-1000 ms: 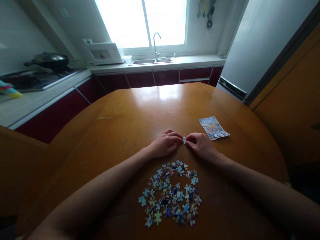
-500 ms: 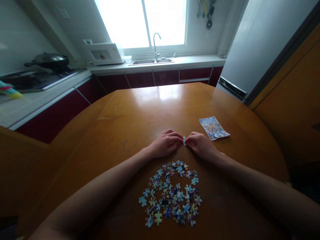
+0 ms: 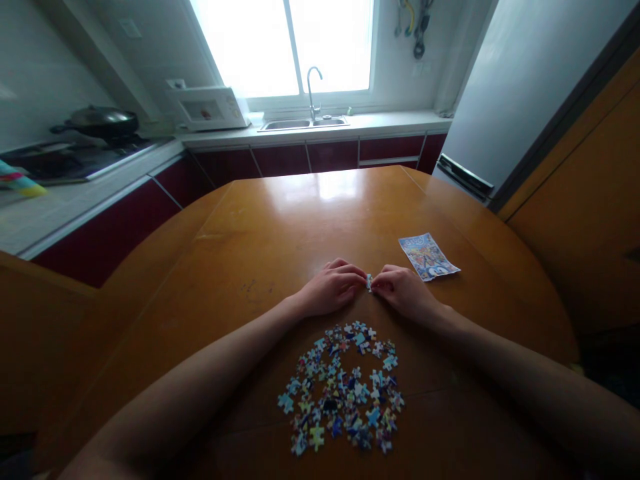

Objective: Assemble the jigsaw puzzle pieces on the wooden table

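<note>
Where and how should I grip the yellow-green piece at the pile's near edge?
Probably pinch the yellow-green piece by its left and right edges, coming from above and the near side: it looks flat, and the pile's other pieces crowd its far side.

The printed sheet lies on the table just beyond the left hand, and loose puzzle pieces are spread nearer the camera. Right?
Wrong hand: the head view shows the printed sheet just beyond the right hand. The loose puzzle pieces are indeed spread nearer the camera.
</note>
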`<action>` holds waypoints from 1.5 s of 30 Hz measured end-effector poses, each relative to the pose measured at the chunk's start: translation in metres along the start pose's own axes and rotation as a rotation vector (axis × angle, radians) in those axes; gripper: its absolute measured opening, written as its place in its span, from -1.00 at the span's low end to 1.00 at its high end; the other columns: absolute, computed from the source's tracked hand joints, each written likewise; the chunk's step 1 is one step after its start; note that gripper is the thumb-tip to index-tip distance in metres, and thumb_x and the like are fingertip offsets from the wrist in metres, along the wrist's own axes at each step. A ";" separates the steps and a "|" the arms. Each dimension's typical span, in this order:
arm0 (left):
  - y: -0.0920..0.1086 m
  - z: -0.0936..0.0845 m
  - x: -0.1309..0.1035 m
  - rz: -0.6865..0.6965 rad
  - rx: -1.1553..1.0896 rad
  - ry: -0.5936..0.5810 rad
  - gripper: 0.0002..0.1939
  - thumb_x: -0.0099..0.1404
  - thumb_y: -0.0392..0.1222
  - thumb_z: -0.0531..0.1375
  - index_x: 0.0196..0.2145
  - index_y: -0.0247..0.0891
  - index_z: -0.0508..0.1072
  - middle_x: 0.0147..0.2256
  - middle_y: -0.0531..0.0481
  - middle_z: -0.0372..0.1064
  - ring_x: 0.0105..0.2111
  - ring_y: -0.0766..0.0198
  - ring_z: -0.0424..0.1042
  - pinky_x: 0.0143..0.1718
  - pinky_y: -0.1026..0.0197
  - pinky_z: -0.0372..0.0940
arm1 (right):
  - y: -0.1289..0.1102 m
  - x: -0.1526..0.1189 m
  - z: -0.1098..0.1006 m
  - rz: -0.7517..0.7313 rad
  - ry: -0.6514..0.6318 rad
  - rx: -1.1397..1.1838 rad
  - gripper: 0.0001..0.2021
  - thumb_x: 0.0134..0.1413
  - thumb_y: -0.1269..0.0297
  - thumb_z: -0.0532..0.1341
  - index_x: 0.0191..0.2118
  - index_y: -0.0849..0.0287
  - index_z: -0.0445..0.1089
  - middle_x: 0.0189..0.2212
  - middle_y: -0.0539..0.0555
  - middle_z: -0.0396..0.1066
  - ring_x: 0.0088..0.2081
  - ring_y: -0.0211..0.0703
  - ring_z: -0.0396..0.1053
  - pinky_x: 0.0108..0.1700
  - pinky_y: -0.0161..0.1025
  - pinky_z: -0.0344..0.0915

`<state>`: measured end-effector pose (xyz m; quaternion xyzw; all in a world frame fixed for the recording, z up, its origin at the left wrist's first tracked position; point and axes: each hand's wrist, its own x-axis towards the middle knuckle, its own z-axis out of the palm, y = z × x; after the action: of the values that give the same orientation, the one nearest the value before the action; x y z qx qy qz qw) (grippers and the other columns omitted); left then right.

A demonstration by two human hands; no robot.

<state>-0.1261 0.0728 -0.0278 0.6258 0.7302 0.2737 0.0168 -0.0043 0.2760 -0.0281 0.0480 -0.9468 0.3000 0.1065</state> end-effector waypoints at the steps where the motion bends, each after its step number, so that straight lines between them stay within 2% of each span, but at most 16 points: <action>1: 0.000 0.000 0.000 0.004 0.001 0.002 -0.75 0.43 -0.25 0.13 -0.03 -0.08 0.54 0.00 0.03 0.50 -0.01 0.13 0.34 0.12 0.01 0.23 | 0.000 0.000 0.000 -0.004 -0.005 -0.002 -0.88 0.19 0.36 0.28 -0.32 0.09 0.59 -0.35 0.05 0.48 -0.34 -0.19 0.41 -0.28 -0.28 0.25; 12: -0.001 0.000 -0.001 -0.001 0.048 -0.021 -0.74 0.42 -0.26 0.14 0.00 -0.07 0.50 0.03 0.04 0.48 0.01 0.12 0.33 0.13 0.00 0.22 | 0.000 0.001 -0.004 -0.034 -0.073 -0.091 -0.85 0.19 0.34 0.25 -0.29 0.05 0.60 -0.31 0.06 0.49 -0.34 -0.19 0.42 -0.29 -0.27 0.25; 18: 0.003 -0.003 -0.001 0.021 0.111 -0.070 -0.73 0.44 -0.25 0.12 0.01 -0.03 0.50 0.08 0.04 0.43 0.06 0.10 0.29 0.16 -0.04 0.17 | 0.005 0.003 -0.008 0.045 0.007 0.078 -0.81 0.11 0.48 0.22 -0.28 0.13 0.58 -0.35 0.06 0.53 -0.32 -0.16 0.43 -0.25 -0.25 0.31; 21: 0.003 -0.003 -0.001 0.020 0.121 -0.074 -0.73 0.44 -0.25 0.12 0.01 -0.02 0.50 0.08 0.04 0.42 0.07 0.10 0.28 0.16 -0.04 0.17 | 0.007 0.004 -0.009 0.049 0.033 0.084 -0.80 0.09 0.50 0.20 -0.29 0.15 0.58 -0.36 0.07 0.52 -0.33 -0.16 0.42 -0.26 -0.25 0.31; 29: 0.001 -0.002 -0.002 0.024 0.132 -0.092 -0.70 0.44 -0.23 0.11 0.06 0.00 0.48 0.10 0.04 0.40 0.08 0.08 0.25 0.17 -0.07 0.16 | 0.004 0.002 -0.006 0.012 -0.043 0.046 -0.78 0.11 0.48 0.22 -0.33 0.08 0.61 -0.31 0.06 0.48 -0.32 -0.17 0.42 -0.25 -0.24 0.30; 34: 0.001 -0.001 -0.002 0.040 0.141 -0.095 -0.66 0.45 -0.26 0.10 0.09 0.03 0.46 0.10 0.04 0.39 0.08 0.08 0.25 0.18 -0.06 0.15 | 0.005 0.004 -0.007 0.081 0.056 0.112 -0.82 0.07 0.53 0.21 -0.34 0.17 0.55 -0.36 0.06 0.48 -0.32 -0.17 0.41 -0.24 -0.25 0.31; 40: 0.001 -0.002 -0.002 0.015 0.172 -0.096 -0.64 0.42 -0.26 0.13 0.11 0.04 0.45 0.15 -0.02 0.31 0.13 0.05 0.23 0.19 -0.08 0.15 | 0.001 0.002 -0.004 0.095 0.071 0.081 -0.89 0.13 0.43 0.25 -0.31 0.16 0.55 -0.31 0.07 0.46 -0.33 -0.19 0.40 -0.25 -0.26 0.30; 45: -0.001 -0.002 -0.002 0.021 0.137 -0.104 -0.66 0.41 -0.27 0.12 0.09 -0.01 0.45 0.09 0.00 0.40 0.08 0.08 0.26 0.17 -0.04 0.15 | 0.000 0.002 -0.002 0.094 0.041 0.060 -0.92 0.14 0.37 0.28 -0.30 0.13 0.56 -0.30 0.07 0.46 -0.34 -0.20 0.40 -0.28 -0.27 0.30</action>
<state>-0.1271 0.0702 -0.0267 0.6465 0.7387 0.1906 0.0090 -0.0060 0.2766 -0.0258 0.0003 -0.9361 0.3339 0.1103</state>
